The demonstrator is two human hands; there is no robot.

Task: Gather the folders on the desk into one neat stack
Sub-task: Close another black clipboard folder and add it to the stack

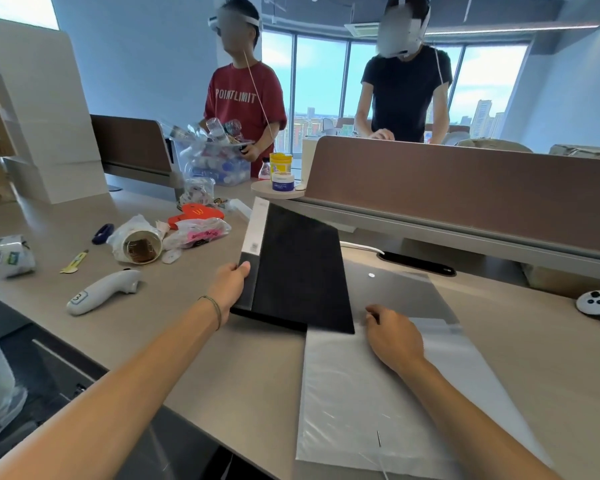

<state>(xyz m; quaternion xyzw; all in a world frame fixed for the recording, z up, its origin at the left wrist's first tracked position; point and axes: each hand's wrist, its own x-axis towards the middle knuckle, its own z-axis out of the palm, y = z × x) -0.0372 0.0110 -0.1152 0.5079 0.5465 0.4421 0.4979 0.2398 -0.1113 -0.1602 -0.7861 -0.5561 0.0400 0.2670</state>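
Folders lay near the tabletop's (551,368) front edge: our left hand (230,289) gripped the black folder's (298,271) spine to square it, while our right hand (394,336), fingers loosely curled, pinned the clear folder (354,403) flat beneath.

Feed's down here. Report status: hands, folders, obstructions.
Left hand grips black folder by its spine edge. Right hand flat on clear folder. Black overlaps clear, skewed, not stacked. Nothing blocking.

"POINTLIMIT" on red T-shirt (245,98); "3" on white controller (101,292).
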